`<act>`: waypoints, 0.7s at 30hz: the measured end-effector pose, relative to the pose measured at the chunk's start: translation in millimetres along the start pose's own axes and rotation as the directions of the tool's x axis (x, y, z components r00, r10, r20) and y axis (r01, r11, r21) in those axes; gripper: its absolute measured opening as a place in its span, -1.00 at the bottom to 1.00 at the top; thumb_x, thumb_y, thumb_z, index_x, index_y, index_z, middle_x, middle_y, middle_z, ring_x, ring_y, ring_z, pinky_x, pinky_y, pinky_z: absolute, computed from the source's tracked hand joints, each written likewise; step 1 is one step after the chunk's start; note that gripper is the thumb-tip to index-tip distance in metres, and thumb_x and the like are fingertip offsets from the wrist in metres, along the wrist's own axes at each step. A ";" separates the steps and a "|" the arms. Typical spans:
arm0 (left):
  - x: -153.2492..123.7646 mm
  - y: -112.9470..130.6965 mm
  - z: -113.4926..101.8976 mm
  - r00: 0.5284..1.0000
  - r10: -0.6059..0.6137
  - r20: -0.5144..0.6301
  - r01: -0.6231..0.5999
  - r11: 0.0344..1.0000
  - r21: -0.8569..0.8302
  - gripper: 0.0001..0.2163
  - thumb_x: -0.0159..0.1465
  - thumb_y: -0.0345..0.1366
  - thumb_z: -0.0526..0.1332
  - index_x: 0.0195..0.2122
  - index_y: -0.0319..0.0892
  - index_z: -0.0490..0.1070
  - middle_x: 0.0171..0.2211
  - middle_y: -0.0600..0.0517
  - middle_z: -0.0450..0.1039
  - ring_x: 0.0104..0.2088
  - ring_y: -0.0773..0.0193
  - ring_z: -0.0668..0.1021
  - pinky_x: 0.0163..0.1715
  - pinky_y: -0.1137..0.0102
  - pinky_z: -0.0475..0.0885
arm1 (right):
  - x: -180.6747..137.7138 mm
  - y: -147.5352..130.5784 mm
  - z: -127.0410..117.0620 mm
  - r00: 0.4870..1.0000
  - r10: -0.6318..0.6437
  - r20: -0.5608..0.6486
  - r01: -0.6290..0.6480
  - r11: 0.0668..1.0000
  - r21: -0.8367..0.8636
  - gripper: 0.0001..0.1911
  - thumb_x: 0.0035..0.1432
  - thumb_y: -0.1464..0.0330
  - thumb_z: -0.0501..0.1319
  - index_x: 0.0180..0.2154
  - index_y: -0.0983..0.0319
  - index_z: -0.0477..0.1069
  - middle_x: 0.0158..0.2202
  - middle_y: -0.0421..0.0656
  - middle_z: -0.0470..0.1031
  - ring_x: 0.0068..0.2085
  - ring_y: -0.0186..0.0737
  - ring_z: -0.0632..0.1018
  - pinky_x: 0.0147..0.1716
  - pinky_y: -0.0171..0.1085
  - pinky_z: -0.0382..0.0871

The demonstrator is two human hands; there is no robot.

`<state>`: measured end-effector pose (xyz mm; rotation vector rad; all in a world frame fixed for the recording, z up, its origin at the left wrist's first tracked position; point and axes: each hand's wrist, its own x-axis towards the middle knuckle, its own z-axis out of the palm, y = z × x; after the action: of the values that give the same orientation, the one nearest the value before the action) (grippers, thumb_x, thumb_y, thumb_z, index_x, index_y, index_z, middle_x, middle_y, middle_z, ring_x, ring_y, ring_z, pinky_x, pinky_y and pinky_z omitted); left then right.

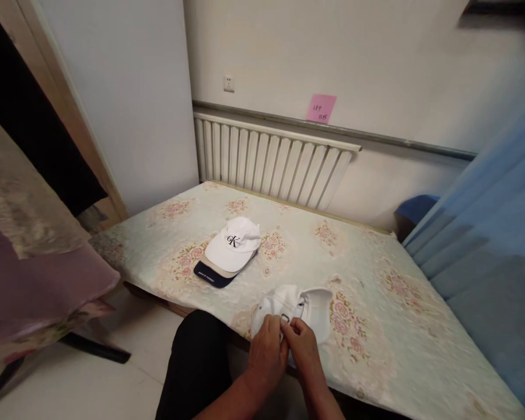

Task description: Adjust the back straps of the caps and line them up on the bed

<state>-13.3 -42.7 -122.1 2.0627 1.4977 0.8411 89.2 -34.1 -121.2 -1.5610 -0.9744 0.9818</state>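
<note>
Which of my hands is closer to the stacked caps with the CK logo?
Left. Your left hand is slightly right of the stacked caps and closer to you, apart from them; your right hand lies farther right. Both pinch the white cap.

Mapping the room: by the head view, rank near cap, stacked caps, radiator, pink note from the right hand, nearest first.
1. Near cap, touched by right hand.
2. Stacked caps, mid-bed, left.
3. Radiator, far wall.
4. Pink note, above it.
</note>
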 end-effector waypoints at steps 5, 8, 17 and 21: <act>-8.6 -3.2 -2.7 0.995 0.065 -0.071 -0.067 0.997 -0.036 -0.79 0.21 -0.38 0.04 -0.12 -0.16 0.27 -0.19 -0.06 0.34 -0.16 0.18 0.42 -0.13 0.27 0.36 | 5.2 5.9 2.7 0.997 0.059 0.047 -0.063 0.995 0.081 -0.67 -0.11 0.20 0.26 -0.66 0.19 0.17 -0.72 -0.37 0.11 -0.62 -0.40 0.18 -0.61 -0.34 0.04; -11.7 -4.1 -0.8 0.983 0.098 -0.155 -0.091 0.995 0.051 -0.71 0.20 -0.37 0.06 -0.03 -0.17 0.23 -0.10 -0.11 0.33 -0.07 0.10 0.39 -0.05 0.16 0.32 | 3.2 4.6 5.0 0.988 0.092 0.123 -0.117 0.970 0.215 -0.67 -0.08 0.15 0.26 -0.62 0.19 0.20 -0.72 -0.35 0.19 -0.64 -0.38 0.23 -0.61 -0.34 0.08; 10.3 -3.4 -5.5 0.993 0.097 -0.065 -0.071 0.943 0.326 -0.73 0.29 -0.38 -0.05 -0.01 -0.24 0.26 -0.18 -0.12 0.38 -0.14 0.10 0.42 -0.15 0.22 0.35 | 3.6 -0.9 11.6 0.969 0.096 0.229 -0.181 0.904 0.388 -0.68 -0.18 0.15 0.35 -0.59 0.22 0.31 -0.67 -0.33 0.28 -0.59 -0.38 0.29 -0.57 -0.36 0.17; 20.3 -2.4 -13.5 1.000 0.003 0.029 -0.013 0.931 0.365 -0.75 0.27 -0.47 -0.09 -0.17 -0.19 0.32 -0.26 -0.06 0.39 -0.23 0.15 0.45 -0.24 0.31 0.35 | 12.5 11.1 2.8 0.974 0.110 0.197 -0.170 0.932 0.321 -0.70 -0.16 0.13 0.32 -0.55 0.23 0.41 -0.60 -0.24 0.41 -0.53 -0.30 0.42 -0.48 -0.31 0.31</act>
<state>-19.9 -22.5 -109.8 2.3311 1.7381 0.5630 92.2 -23.4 -134.0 -1.2847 -0.7707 1.3314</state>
